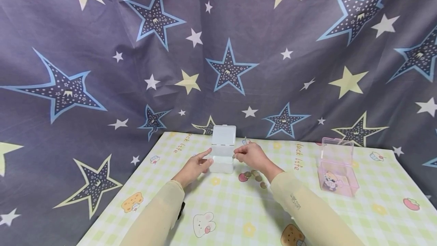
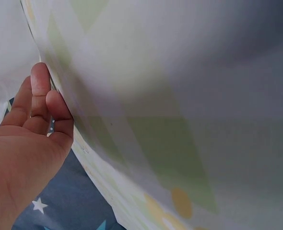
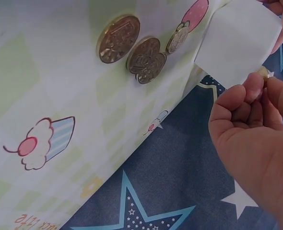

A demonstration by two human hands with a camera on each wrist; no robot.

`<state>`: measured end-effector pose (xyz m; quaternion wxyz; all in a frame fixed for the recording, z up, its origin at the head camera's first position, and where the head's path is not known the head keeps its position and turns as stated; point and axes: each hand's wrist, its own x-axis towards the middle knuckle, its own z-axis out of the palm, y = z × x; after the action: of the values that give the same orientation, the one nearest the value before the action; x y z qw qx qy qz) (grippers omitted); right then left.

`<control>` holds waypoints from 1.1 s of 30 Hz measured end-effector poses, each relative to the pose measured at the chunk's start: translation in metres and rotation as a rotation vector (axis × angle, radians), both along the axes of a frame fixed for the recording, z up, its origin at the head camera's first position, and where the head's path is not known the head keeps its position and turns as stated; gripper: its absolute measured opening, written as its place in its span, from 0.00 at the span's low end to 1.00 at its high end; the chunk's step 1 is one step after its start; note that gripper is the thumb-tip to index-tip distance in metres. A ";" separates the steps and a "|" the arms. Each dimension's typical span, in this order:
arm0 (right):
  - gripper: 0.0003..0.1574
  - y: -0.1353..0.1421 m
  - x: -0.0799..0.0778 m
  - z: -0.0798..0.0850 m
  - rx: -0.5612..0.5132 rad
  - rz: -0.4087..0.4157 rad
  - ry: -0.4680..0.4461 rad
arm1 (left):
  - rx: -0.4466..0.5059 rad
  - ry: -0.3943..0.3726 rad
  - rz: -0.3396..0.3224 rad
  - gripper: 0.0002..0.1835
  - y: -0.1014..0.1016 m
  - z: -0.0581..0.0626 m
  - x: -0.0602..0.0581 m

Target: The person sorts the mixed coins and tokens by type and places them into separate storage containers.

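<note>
A small white box (image 1: 222,165) stands on the table with its hinged lid (image 1: 224,135) raised at the back. My left hand (image 1: 194,168) holds the box by its left side, thumb near the front rim and forefinger farther back. In the left wrist view, the fingers (image 2: 40,96) of that hand lie low beside the white wall. At the box's right rim, my right hand (image 1: 252,156) pinches a coin (image 3: 263,72) between thumb and forefinger, its other fingers curled in. Several gold-coloured coins (image 1: 257,178) lie on the cloth just right of the box, below the right hand.
A clear pink box (image 1: 353,181) with its lid up and a cartoon picture on it stands at the right. Under everything is a green-checked tablecloth (image 1: 232,208) with printed figures. A dark star-patterned curtain (image 1: 239,22) hangs behind the table's far edge.
</note>
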<state>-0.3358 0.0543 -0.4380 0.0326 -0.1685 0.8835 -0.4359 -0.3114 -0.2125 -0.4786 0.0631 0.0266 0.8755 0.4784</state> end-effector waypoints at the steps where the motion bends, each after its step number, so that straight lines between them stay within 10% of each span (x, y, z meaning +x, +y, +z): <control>1: 0.14 -0.001 0.000 0.000 0.000 -0.002 0.001 | 0.000 0.001 -0.001 0.33 0.000 0.000 0.000; 22: 0.14 0.022 0.003 0.001 0.067 -0.010 0.031 | -0.012 -0.009 -0.021 0.32 -0.001 0.001 0.000; 33: 0.15 0.087 0.016 -0.011 0.341 0.208 0.063 | -0.004 -0.018 -0.037 0.33 0.000 0.001 -0.001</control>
<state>-0.3197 0.1417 -0.4485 0.0778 -0.2643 0.9229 -0.2688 -0.3124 -0.2128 -0.4779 0.0797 0.0385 0.8753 0.4755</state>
